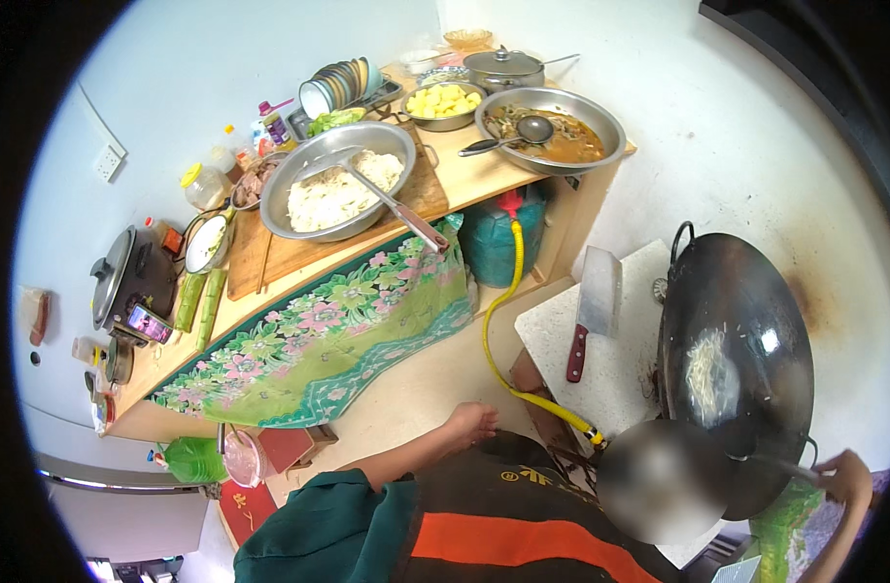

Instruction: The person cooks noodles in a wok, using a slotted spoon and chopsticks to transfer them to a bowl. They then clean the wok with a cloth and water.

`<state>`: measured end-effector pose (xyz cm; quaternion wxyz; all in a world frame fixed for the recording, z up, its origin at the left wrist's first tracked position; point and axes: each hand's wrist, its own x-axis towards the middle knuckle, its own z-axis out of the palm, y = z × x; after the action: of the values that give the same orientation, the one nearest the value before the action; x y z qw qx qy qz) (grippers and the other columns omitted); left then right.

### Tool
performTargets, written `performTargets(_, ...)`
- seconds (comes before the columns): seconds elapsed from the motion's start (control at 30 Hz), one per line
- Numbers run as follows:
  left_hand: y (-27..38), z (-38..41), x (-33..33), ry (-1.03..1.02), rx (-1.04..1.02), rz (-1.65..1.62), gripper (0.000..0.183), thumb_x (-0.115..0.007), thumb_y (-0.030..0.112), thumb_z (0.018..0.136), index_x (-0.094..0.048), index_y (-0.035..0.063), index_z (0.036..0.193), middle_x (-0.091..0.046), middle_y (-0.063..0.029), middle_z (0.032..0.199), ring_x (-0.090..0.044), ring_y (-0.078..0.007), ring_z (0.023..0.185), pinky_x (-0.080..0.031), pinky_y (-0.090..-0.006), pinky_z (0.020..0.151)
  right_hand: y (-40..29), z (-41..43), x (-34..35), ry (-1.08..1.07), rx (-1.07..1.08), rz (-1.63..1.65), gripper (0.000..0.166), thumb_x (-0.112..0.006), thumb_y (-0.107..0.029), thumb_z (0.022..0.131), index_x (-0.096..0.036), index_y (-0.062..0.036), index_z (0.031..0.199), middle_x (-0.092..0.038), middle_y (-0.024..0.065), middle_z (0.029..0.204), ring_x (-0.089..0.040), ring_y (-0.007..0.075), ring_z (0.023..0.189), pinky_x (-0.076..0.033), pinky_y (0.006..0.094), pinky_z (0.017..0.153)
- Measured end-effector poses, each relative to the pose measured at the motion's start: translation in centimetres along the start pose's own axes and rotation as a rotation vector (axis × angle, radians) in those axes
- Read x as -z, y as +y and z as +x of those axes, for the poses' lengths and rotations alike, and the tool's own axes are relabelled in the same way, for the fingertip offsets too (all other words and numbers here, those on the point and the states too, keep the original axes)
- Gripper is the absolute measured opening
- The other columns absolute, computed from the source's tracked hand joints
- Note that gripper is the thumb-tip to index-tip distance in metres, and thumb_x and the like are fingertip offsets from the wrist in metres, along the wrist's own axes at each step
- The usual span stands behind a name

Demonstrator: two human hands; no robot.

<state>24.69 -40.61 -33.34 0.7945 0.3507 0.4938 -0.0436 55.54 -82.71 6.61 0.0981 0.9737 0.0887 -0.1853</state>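
Observation:
At the lower right, my right hand (846, 477) grips the handle of a metal cooking utensil (780, 466), whose far end reaches into a large black wok (751, 306). A small heap of pale shredded food (709, 375) lies in the wok. My left hand (474, 423) hangs in front of the dark apron (489, 466), holding nothing, its fingers loosely bent. A red-handled cleaver (594, 306) lies on the pale stove-side slab (547, 324) left of the wok. A round blurred patch hides what is below the wok.
On the wooden table (481, 175) stand a steel basin (270, 197) of pale shreds with a skimmer (397, 204), a basin of brown stew (612, 131) with a ladle (536, 129), and yellow chunks (445, 102). A yellow hose (486, 335) runs from the teal gas cylinder (500, 244) towards the stove.

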Motion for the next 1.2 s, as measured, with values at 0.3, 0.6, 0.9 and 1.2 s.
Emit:
performTargets(0.3,22.4,-0.6,4.1,-0.029,-0.858,-0.461,0.028,-0.054,0.038,0.084,-0.052,0.0108,0.078,-0.056,-0.006,0.082,-0.053,-0.0192,0.076,-0.045,-0.0326,0.065,-5.7,-1.1,-0.6,0.237,0.123,-0.23,0.032,-0.065,-0.02,0.069,-0.066,-0.0213,0.101,-0.065,0.0124,0.077,-0.063,0.0271,0.073,-0.049,0.0351,0.069)
performTargets(0.6,33.3,3.0,2.0,0.271,-0.727,-0.507,0.026,-0.066,0.023,0.078,-0.045,0.0065,0.082,-0.048,-0.0058,0.066,-0.043,-0.0154,0.051,-0.038,-0.0281,0.044,-4.5,-5.7,1.3,-0.273,-0.147,-0.005,0.032,-0.068,-0.014,0.069,-0.067,-0.0158,0.101,-0.067,0.0063,0.08,-0.063,0.0136,0.064,-0.05,0.0272,0.058)
performTargets(0.9,34.4,-2.8,8.0,0.139,-0.94,-0.497,0.025,-0.057,0.018,0.087,-0.036,0.0119,0.075,-0.032,0.0033,0.055,-0.029,-0.007,0.044,-0.024,-0.0201,0.037,-5.6,-0.9,-2.6,-0.149,0.14,0.261,0.035,-0.057,-0.017,0.083,-0.057,-0.0129,0.117,-0.057,0.0037,0.064,-0.051,0.0107,0.053,-0.043,0.0275,0.049)
performTargets(1.2,24.1,-17.6,8.3,0.776,-1.221,0.488,0.019,-0.063,0.022,0.083,-0.052,0.0071,0.09,-0.038,0.005,0.055,-0.031,-0.0037,0.042,-0.024,-0.0194,0.037,-1.8,-6.1,-0.1,-0.005,-0.254,0.015,0.033,-0.068,-0.01,0.066,-0.068,-0.0157,0.099,-0.067,0.0075,0.084,-0.062,0.0177,0.07,-0.048,0.0308,0.067)
